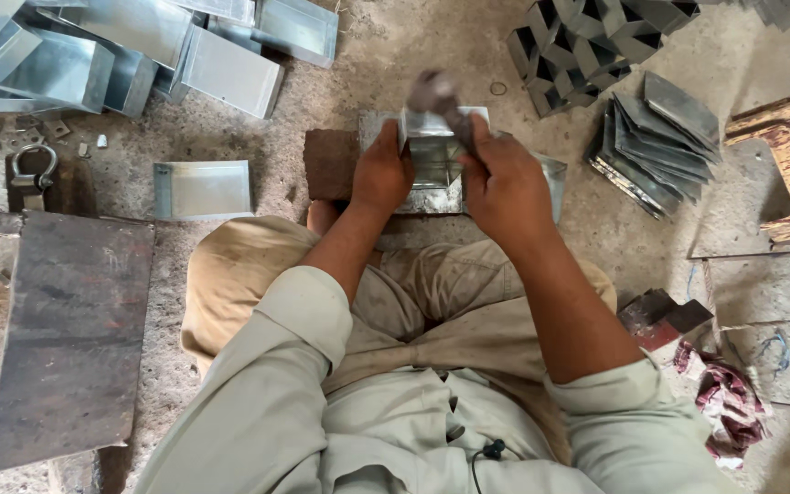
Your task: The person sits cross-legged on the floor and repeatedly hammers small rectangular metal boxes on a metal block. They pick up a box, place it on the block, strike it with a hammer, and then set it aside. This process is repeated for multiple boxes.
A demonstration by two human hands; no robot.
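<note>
**Seated worker holds a folded sheet-metal piece and a hammer over a stone floor**

Seen from above, a person in a pale long-sleeved shirt and tan trousers sits cross-legged on a dusty floor. Directly in front of the knees rests a small folded sheet-metal piece [430,157], shiny and box-like, sitting on a flat metal plate [550,178] beside a reddish-brown block [329,163].

The left hand [382,174] is closed on the near left edge of the folded piece, fingers clamped against its side wall. The right hand [503,187] is wrapped shut around the handle of a hammer [441,102]. The handle runs up and to the left from the fist, away from the body, so the blurred hammer head sits above the far top edge of the folded piece, between the two hands. Both hands are about equally near the piece; the left one touches it, while the right one meets it only through the tool.

Around the worker: a stack of open sheet-metal channels [121,50] at upper left, a single channel [203,189] lying apart, a dark steel slab [70,338] at left, a pile of flat cut blanks [660,142] at right, and a red patterned rag [729,402] at lower right.
</note>
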